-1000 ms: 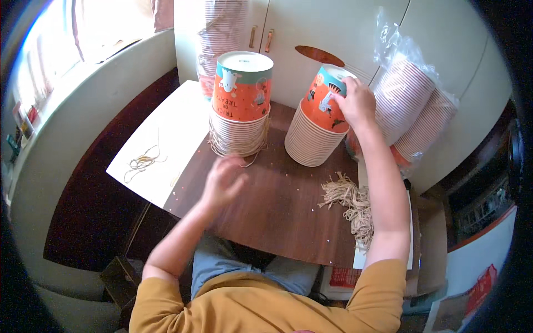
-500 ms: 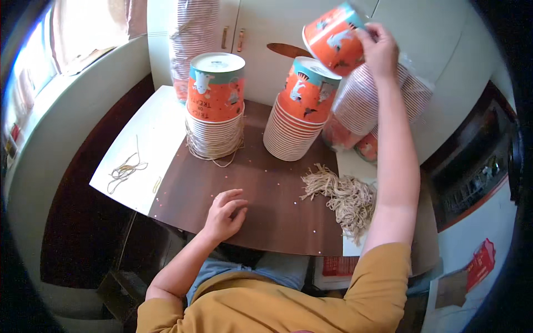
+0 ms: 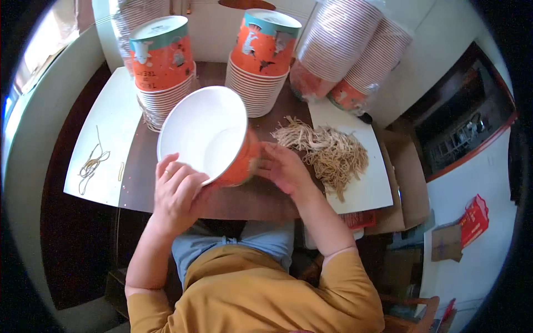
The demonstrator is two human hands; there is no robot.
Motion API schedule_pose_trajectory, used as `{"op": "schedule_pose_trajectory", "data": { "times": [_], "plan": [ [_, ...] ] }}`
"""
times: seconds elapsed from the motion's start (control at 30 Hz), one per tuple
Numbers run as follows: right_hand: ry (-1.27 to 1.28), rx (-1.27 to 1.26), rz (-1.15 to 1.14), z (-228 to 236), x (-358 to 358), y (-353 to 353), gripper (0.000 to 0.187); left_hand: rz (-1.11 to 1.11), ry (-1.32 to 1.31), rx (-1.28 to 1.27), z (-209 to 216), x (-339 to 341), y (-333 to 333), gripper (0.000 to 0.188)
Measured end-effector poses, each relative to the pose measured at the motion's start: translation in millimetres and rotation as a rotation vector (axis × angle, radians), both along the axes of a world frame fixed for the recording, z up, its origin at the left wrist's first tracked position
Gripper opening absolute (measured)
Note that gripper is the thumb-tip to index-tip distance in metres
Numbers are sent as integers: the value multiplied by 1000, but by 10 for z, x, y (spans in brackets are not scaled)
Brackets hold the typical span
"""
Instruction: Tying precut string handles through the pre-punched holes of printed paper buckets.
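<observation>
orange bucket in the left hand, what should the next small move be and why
Probably reach the right hand toward the string pile: the left hand holds the bucket by its rim, the pile lies close by, and strings hang around the left stack.

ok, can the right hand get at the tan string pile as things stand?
Looks like yes: the right hand is close to the string pile, with nothing visible between them. It is at the side of the bucket, but the left hand has hold of that.

dark lettering [image 3: 146, 79] (upside down) on left bucket stack [image 3: 164, 71]
</observation>
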State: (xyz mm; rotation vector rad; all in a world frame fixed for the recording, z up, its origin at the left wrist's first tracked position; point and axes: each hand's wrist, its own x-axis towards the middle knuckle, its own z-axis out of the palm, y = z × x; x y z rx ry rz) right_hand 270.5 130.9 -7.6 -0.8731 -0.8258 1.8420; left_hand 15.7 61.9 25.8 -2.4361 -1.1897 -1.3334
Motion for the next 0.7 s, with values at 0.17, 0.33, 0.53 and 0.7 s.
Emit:
{"op": "schedule_pose_trajectory", "data": {
  "times": [0.17, 0.33, 0.53, 0.7],
  "plan": [
    [-1639, 664, -172, 101, 743, 282, 14, -11, 243, -184, 217, 16, -236, 14],
    [-1572, 611, -176, 141, 1099, 943, 16, -59, 336, -229, 166, 93, -276, 18],
    [-1795, 572, 143, 32, 1242, 1482, 26, 0, 200, -229, 290, 98, -337, 32],
    [-1662, 719, 162, -17, 1157, 1596, 23, -47, 99, -176, 343, -45, -277, 31]
  ]
}}
